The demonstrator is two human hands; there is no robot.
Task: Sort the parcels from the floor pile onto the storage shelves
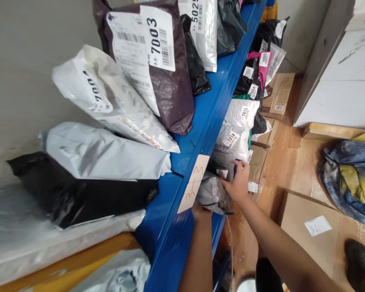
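My left hand is at the near end of a grey plastic parcel on the lower shelf. Its fingers are hidden behind the parcel and the shelf edge, so I cannot tell its grip. Just right of it, my right hand reaches in with thumb and fingers apart. The thumb lies near the grey parcel's top, and the bent fingers are beside a black parcel with a white label. Beyond them stand a parcel labelled 7014 and a white one labelled 7013.
The blue shelf beam bears a handwritten tag. Above it, a dark purple parcel labelled 7003 stands among several bags. Cardboard boxes stand on the floor beside the lower row. A larger carton lies to the right.
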